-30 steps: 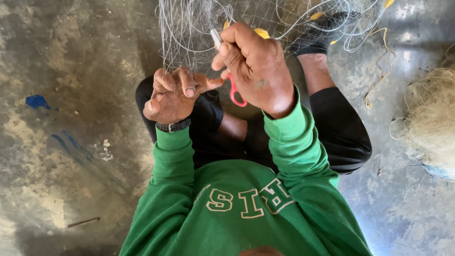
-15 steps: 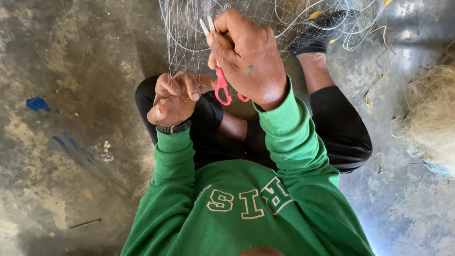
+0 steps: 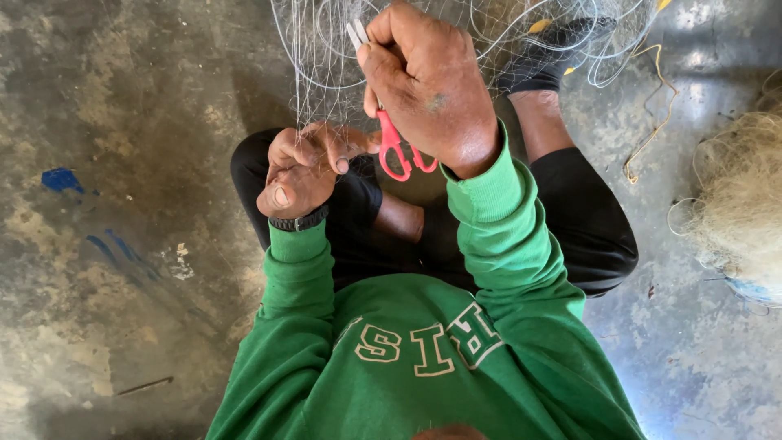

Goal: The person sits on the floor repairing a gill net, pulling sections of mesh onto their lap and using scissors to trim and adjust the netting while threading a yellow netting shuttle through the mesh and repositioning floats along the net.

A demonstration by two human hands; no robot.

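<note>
Head view, looking down: the right hand (image 3: 432, 85) is clamped on a pair of red-handled scissors (image 3: 391, 130), fingers through the loops, blades pointing up and away from the body with their tips close together. Its long axis runs nearly straight up the picture. Thin fishing net (image 3: 326, 57) hangs just ahead of the blade tips. Lower and to the left, the left hand (image 3: 301, 167) has its fingers pinched shut on a bunch of net strands, close beside the scissor handles.
</note>
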